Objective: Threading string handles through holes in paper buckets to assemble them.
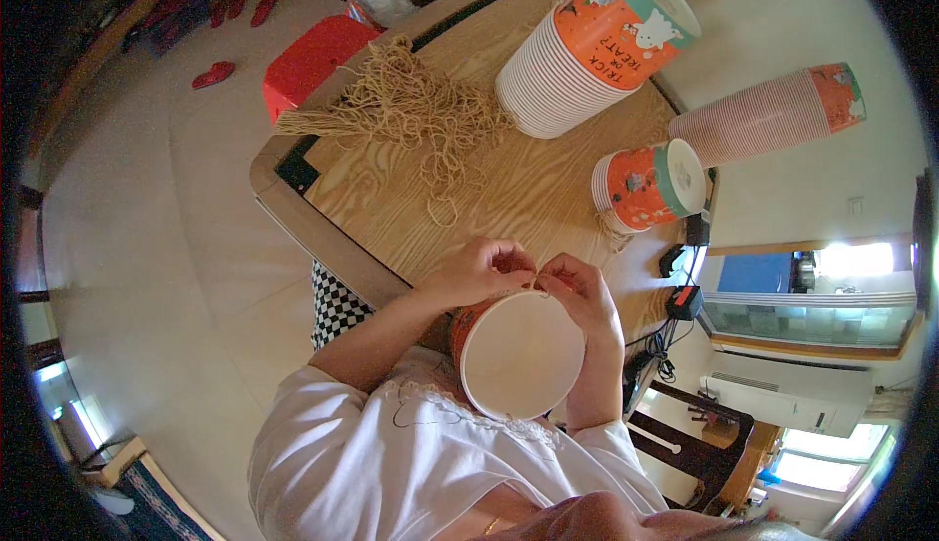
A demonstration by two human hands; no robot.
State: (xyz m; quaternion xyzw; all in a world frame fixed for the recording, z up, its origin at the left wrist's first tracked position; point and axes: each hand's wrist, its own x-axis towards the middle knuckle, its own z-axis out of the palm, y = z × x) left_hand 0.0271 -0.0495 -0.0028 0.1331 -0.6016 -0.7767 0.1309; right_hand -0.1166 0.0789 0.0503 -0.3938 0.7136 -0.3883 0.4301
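A paper bucket (523,360) with a white inside and an orange printed outer wall rests against my body, its mouth toward me. At its far rim, my left hand (489,272) and my right hand (582,292) meet with fingertips pinched. A short piece of tan twine (533,285) shows between them, close to the rim; whether it is knotted is too small to tell. A loose tangled heap of the same twine (416,101) lies on the wooden table (381,203), beyond my hands to the left.
A tall bucket stack (587,62) stands at the table's far side, with a shorter stack (641,189) nearer on the right. Another long stack (763,115) lies behind it. Black adapters and cables (683,301) sit at the right edge. A red stool (318,57) stands beyond the left edge.
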